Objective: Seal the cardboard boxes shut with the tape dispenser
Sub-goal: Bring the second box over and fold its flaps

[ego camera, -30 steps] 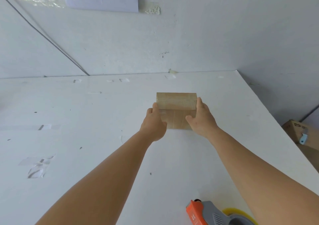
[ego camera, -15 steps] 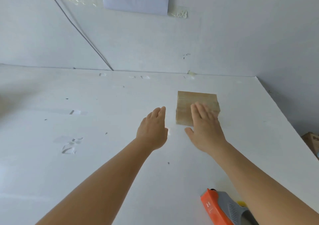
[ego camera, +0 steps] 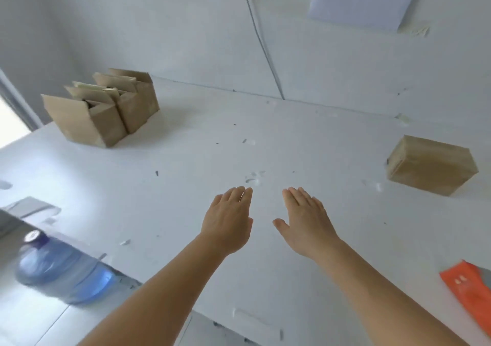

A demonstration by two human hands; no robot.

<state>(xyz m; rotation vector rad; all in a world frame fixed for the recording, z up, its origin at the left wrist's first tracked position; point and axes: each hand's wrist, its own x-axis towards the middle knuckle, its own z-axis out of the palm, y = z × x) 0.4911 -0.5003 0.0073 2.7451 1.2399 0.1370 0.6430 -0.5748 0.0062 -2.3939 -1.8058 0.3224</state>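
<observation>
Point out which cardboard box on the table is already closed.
The lone box at the table's right side, flaps flat and shut. The three boxes grouped at the far left have their flaps standing open.

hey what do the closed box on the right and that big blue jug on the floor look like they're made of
Closed box: brown cardboard, matte; a faint sheen on top may be clear tape. Blue jug: likely translucent plastic, glossy, judging by the see-through tint and highlights, though it is blurred.
</observation>
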